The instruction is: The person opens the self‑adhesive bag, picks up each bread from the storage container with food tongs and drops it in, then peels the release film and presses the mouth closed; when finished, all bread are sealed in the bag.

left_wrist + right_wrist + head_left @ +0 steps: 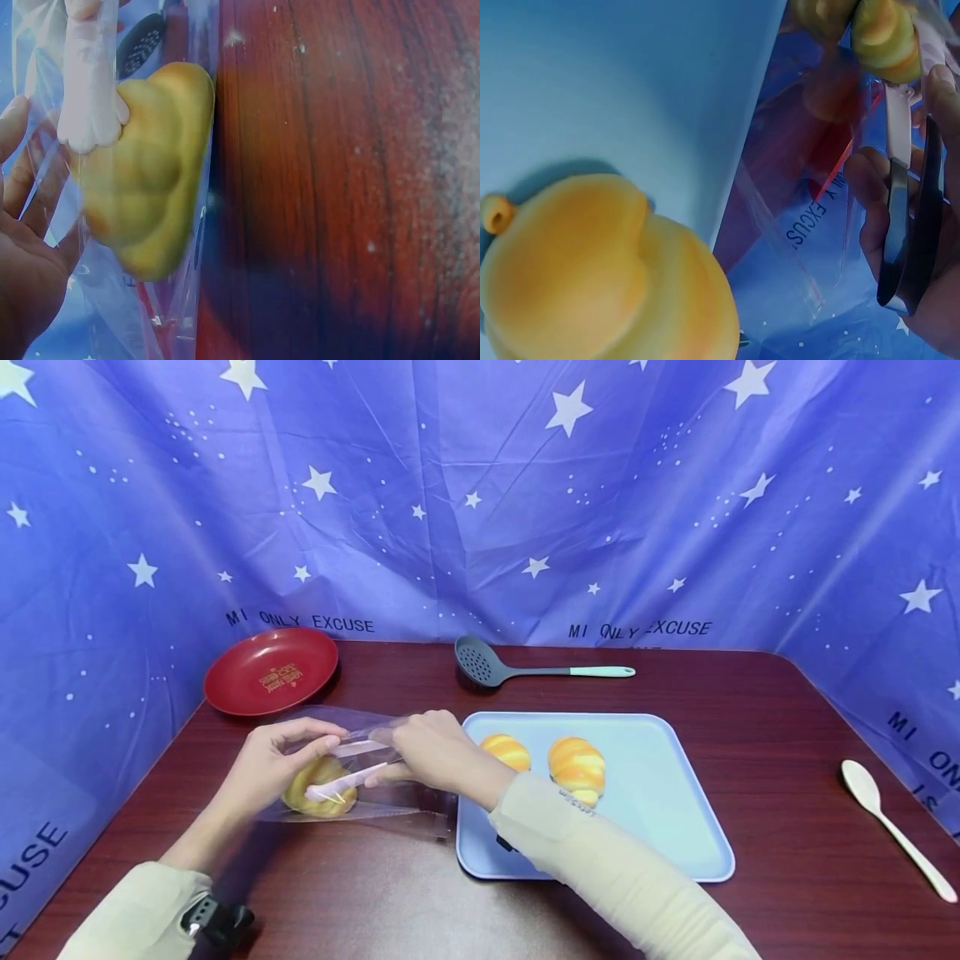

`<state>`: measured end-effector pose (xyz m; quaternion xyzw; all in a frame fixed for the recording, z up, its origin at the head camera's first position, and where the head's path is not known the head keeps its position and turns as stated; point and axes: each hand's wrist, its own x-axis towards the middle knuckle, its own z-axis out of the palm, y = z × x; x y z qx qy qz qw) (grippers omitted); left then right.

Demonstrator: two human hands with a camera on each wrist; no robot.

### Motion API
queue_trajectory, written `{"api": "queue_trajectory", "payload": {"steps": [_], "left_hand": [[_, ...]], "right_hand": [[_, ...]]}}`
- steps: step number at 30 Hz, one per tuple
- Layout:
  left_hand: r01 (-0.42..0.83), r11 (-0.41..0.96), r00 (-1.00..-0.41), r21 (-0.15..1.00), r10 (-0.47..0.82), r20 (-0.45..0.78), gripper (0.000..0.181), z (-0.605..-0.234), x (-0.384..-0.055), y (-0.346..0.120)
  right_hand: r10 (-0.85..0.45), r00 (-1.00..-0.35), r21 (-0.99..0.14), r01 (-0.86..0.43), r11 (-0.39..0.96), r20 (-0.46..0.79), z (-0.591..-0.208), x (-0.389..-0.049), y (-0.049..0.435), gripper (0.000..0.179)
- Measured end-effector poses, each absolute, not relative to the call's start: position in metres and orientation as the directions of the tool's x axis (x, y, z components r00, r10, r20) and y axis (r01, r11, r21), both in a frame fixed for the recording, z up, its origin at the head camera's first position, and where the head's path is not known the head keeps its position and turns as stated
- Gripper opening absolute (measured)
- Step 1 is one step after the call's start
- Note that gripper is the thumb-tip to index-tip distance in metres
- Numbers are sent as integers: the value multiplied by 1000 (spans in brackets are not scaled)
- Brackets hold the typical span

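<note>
My left hand (262, 764) pinches the upper edge of a clear plastic bag (408, 818) between thumb and fingers, left of the tray. Inside the bag lies a golden-brown bread roll (154, 172). My right hand (438, 747) reaches into the bag's mouth and grips a pair of tongs (897, 124) with pale pink arms and a bent metal end. One paw-shaped tong tip (90, 124) lies against the roll in the left wrist view; whether the tongs squeeze it, I cannot tell. Two orange-striped rolls, one being this shell-shaped roll (576, 767), sit on the light blue tray (660, 810).
A red plate (247, 681) stands at the back left. Behind the tray lies a grey skimmer (487, 664) with a mint handle end. At the far right is a white spoon (873, 797). A blue starry curtain (480, 543) borders the dark red wooden table (360, 893).
</note>
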<state>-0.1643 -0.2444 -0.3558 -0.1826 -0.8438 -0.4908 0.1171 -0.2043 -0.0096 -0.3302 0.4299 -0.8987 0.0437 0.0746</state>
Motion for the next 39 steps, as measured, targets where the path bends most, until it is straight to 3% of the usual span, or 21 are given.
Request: {"api": "queue_trajectory", "payload": {"steps": [17, 31, 39], "left_hand": [[398, 446, -917, 801, 174, 359, 17, -356, -162, -246], [400, 440, -916, 804, 181, 357, 16, -358, -165, -248], [411, 433, -911, 802, 190, 365, 16, -357, -164, -246]], "right_hand": [[-723, -688, -89, -725, 683, 55, -328, -206, 3, 59], [-712, -701, -56, -713, 699, 39, -324, -201, 0, 51], [-730, -672, -55, -739, 671, 123, -326, -200, -1, 39]]}}
